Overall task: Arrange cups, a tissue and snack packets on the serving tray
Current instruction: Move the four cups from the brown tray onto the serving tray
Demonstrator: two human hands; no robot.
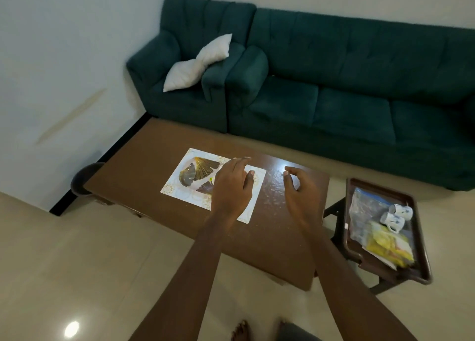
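Serving tray (177,183), white with a leaf print, lies flat on the brown counter (144,160) at the middle of the head view, and nothing rests on it that I can see. Both hands hover above: the left hand (232,186) spread over the tray's right part, fingers loosely open, grasping nothing; the right hand (298,189) just right of the tray, thumb and forefinger curled toward each other, yet no object shows between them.

At the right edge of the frame a dark brown tray (421,243) on a low stand carries two white cups (397,216) lying on their sides, a clear plastic bag (365,207) and yellow snack packets (388,245).

By my judgement the arranging is not begun; every item waits to be carried over.

No tissue can be made out with certainty; a white edge under the packets may be one. The left hand covers part of the print.
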